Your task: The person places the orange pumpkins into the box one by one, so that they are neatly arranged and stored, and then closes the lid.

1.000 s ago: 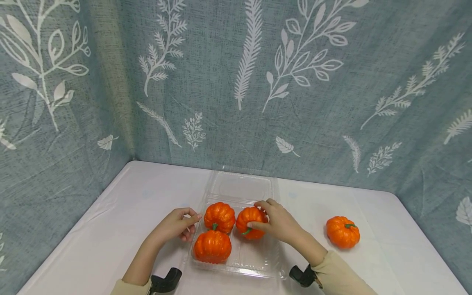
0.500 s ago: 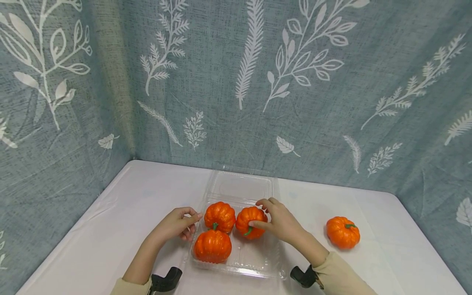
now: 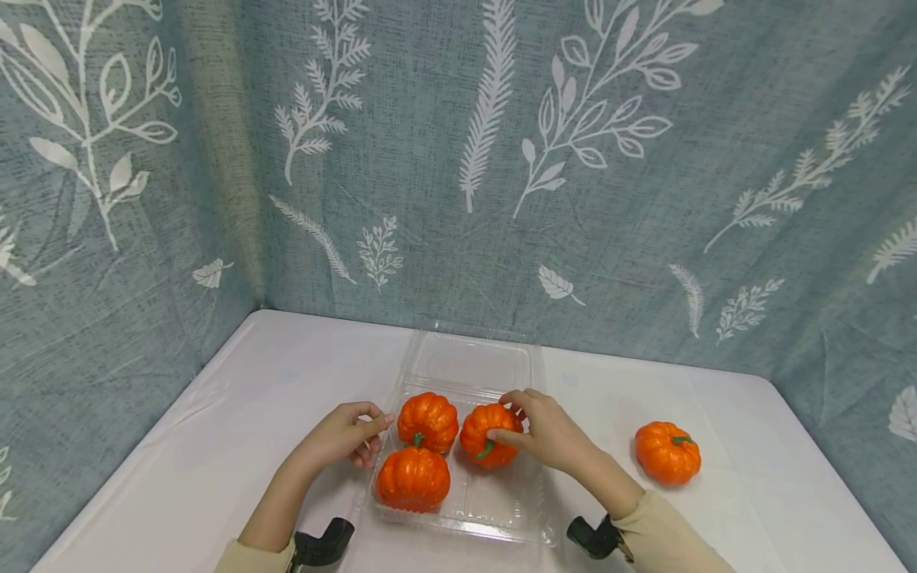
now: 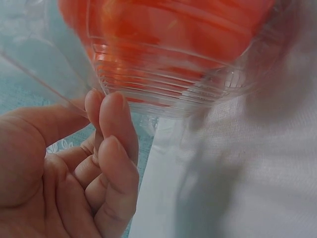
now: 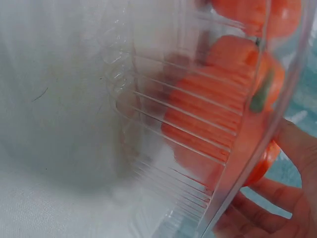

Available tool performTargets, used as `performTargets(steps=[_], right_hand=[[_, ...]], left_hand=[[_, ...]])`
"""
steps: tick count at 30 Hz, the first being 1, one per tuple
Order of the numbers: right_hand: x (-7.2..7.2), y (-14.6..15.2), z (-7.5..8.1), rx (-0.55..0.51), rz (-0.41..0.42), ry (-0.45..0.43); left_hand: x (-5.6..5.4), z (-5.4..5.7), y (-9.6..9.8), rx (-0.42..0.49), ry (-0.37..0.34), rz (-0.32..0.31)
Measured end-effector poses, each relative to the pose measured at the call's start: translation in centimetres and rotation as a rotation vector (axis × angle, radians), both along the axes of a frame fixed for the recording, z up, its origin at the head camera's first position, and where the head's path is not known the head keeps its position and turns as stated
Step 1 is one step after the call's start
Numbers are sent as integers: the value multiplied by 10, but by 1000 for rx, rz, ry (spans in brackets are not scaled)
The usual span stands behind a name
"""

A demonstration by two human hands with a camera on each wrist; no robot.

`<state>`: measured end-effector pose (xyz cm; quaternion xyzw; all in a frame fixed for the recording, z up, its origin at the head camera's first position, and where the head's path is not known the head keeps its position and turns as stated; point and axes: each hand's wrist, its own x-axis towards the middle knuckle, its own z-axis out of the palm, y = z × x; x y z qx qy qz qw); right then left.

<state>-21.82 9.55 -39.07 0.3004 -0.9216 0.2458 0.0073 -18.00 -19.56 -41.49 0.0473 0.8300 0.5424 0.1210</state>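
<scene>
A clear plastic clamshell box [image 3: 494, 505] lies on the white table with its lid [image 3: 469, 362] folded back. At its left side my left hand [image 3: 344, 436] pinches the rim between thumb and fingertips, as the left wrist view shows. Inside the box, an orange toy pumpkin [image 3: 430, 418] sits at the back left and a second pumpkin [image 3: 414, 481] at the front left. My right hand [image 3: 546, 434] holds a third pumpkin [image 3: 478, 430] at the back right of the box, thumb near its green stem. Through the box wall, the right wrist view shows this pumpkin [image 5: 198, 114] blurred.
Another orange pumpkin [image 3: 668, 454] lies on the table to the right, outside the box. A blue-green curtain [image 3: 430, 239] with white leaf prints stands along the back and sides of the table [image 3: 286, 366]. Dark wrist mounts [image 3: 324, 543] sit on both forearms.
Very little differs. The right thumb has slid slightly to the right over the pumpkin it holds. The left hand and the other pumpkins stay in place.
</scene>
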Motion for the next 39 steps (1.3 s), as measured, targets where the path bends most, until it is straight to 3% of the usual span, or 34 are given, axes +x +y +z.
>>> performTargets(steps=[21,33,39], right_hand=[[3,3,-1,-16,-15,-21],[8,17,-3,-114,-33,-4],[9,27,-3,-176,-85,10]], left_hand=[[0,0,1,-2,13,-2],[2,0,5,-18,7,22],[4,0,9,-18,16,42]])
